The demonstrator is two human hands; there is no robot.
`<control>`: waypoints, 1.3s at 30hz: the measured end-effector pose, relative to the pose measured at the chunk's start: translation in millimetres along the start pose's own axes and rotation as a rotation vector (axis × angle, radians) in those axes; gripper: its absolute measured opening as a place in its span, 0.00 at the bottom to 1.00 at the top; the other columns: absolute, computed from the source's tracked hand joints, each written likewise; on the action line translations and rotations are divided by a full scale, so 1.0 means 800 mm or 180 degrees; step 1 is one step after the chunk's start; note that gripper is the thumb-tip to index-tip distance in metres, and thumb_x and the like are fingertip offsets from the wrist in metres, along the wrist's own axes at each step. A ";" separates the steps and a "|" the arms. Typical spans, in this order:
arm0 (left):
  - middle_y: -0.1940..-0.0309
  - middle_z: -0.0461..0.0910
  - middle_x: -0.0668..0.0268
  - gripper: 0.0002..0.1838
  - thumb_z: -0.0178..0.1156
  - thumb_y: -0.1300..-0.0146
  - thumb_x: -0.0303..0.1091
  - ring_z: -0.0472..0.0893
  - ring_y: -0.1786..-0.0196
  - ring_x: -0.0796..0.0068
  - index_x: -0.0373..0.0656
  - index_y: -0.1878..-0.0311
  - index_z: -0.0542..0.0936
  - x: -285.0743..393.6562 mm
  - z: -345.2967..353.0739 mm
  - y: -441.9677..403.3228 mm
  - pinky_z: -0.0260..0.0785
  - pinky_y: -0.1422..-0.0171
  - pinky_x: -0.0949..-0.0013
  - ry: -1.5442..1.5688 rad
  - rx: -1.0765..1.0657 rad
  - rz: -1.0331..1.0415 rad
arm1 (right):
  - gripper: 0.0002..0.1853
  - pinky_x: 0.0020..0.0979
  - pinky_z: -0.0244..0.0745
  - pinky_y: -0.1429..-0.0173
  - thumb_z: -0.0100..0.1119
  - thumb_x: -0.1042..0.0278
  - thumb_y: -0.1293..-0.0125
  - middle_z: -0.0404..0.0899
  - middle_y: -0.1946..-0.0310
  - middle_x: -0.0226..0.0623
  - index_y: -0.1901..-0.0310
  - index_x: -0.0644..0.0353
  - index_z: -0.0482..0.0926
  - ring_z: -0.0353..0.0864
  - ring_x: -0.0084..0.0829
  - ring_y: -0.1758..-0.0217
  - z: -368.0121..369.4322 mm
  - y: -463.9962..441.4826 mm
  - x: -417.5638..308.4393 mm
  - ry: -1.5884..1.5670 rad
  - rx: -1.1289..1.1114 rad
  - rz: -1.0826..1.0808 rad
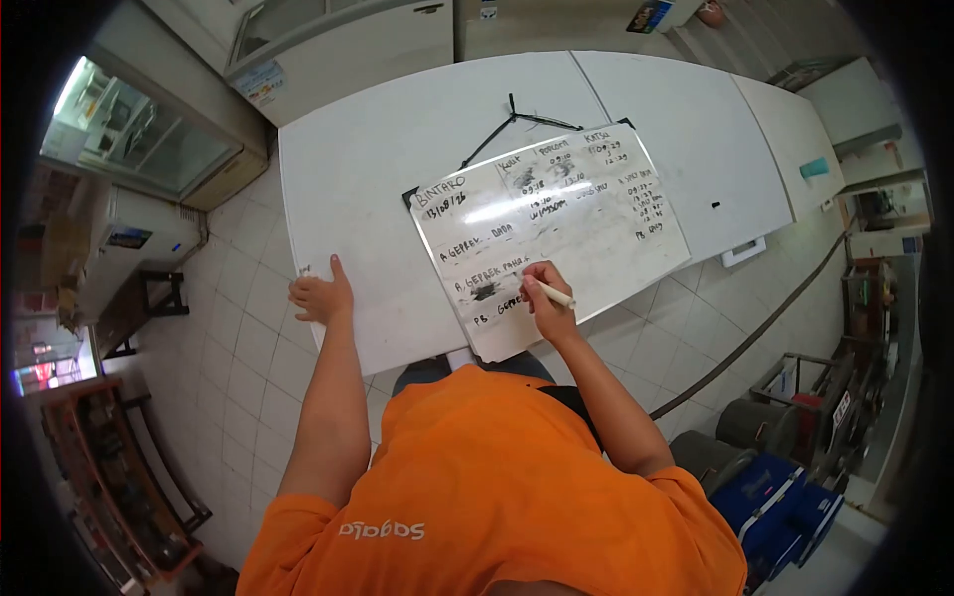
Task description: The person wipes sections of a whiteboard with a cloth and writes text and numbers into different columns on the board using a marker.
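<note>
A whiteboard point(618, 256) with black corners lies slightly tilted on the white table point(356, 189). Handwritten black words and times cover much of it, with a dark smudge near its lower left. My right hand point(543, 303) rests over the lower middle of the board, fingers closed around a white marker point(558, 296). The marker's tip is hard to make out by the words. My left hand point(324, 292) lies on the table's left edge, fingers spread, holding nothing. A black cord point(487, 142) tied to the board's top corners stretches out above it.
White freezers point(348, 55) stand behind the table, and a glass-door cabinet point(129, 129) is at the left. A teal cup-like object point(814, 168) sits at the far right. Blue containers point(765, 497) and grey bins are at the lower right on the tiled floor.
</note>
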State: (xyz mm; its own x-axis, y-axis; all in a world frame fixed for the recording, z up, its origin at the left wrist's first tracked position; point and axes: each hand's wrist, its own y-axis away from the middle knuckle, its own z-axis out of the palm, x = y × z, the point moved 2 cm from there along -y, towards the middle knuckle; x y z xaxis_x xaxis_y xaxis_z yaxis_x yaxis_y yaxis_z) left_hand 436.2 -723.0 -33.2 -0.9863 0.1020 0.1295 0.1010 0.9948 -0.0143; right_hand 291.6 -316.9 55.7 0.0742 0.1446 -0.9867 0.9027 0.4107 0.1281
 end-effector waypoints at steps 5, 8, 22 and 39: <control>0.18 0.60 0.46 0.56 0.57 0.30 0.78 0.60 0.14 0.48 0.44 0.14 0.56 0.013 -0.015 0.008 0.57 0.19 0.36 0.0162 0.0021 0.0126 | 0.07 0.24 0.79 0.62 0.70 0.73 0.28 0.87 0.69 0.32 0.54 0.63 0.82 0.83 0.17 0.68 0.039 -0.032 0.022 0.0371 -0.0245 -0.0292; 0.19 0.62 0.48 0.54 0.58 0.30 0.77 0.64 0.17 0.48 0.51 0.13 0.57 0.018 -0.024 0.007 0.58 0.20 0.36 0.0076 -0.0164 0.0087 | 0.06 0.24 0.79 0.65 0.71 0.73 0.29 0.86 0.73 0.30 0.56 0.63 0.83 0.82 0.17 0.72 0.066 -0.045 0.033 0.0406 -0.0389 -0.0461; 0.22 0.65 0.47 0.55 0.59 0.30 0.75 0.68 0.23 0.46 0.47 0.13 0.58 0.014 -0.007 0.002 0.60 0.23 0.39 -0.0091 -0.0042 0.0172 | 0.07 0.27 0.82 0.68 0.74 0.72 0.35 0.87 0.74 0.36 0.59 0.63 0.87 0.86 0.26 0.76 0.118 -0.073 0.064 0.0857 -0.0017 -0.0992; 0.21 0.65 0.48 0.55 0.56 0.30 0.78 0.68 0.21 0.45 0.49 0.13 0.58 0.013 -0.013 0.003 0.62 0.23 0.38 -0.0121 -0.0146 0.0170 | 0.06 0.27 0.80 0.69 0.74 0.72 0.33 0.87 0.75 0.36 0.59 0.64 0.87 0.85 0.25 0.77 0.119 -0.072 0.069 0.1024 0.0082 -0.1125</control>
State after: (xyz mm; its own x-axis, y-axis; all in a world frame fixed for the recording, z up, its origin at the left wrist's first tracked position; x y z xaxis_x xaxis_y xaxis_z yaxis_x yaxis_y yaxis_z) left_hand 427.3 -719.6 -21.7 -0.9835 0.1557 0.0921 0.1586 0.9870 0.0253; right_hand 283.7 -418.2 -15.6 -0.3705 0.2732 -0.8878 0.8595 0.4632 -0.2162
